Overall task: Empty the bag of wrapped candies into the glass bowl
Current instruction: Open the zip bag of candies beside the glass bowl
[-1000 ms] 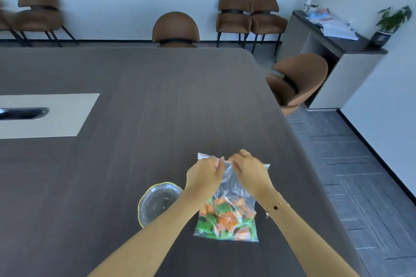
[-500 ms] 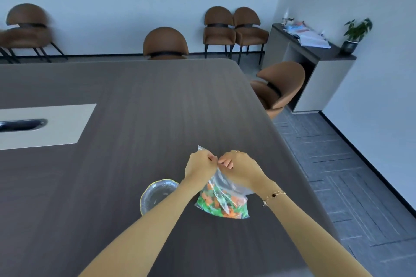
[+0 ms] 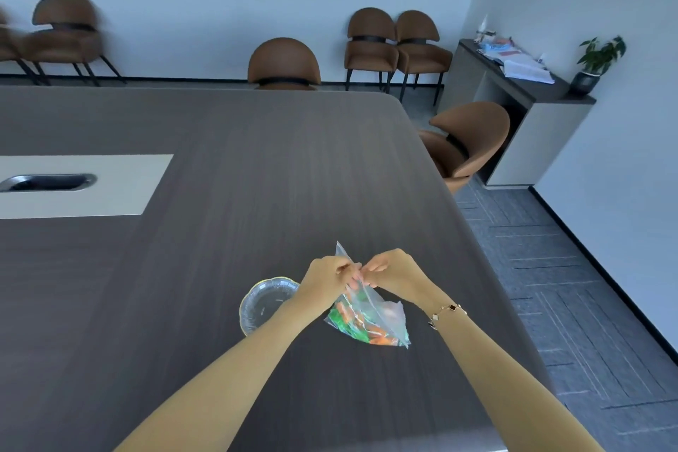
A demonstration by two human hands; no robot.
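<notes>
Dark wood surface [image 3: 257, 176], chairs behind. Left hand [image 3: 324, 277] and right hand [image 3: 394, 270] both pinched shut on top of bag [image 3: 381, 312], candies [image 3: 361, 327] hanging below the hands. Bowl [image 3: 262, 301] just left of left hand, partly under that wrist.

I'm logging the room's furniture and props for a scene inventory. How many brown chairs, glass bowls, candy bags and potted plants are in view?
Brown chairs: 5, plus a blurred sliver of perhaps another at the left edge; first at, others
Glass bowl: 1
Bag of wrapped candies: 1
Potted plant: 1
Total: 8
</notes>
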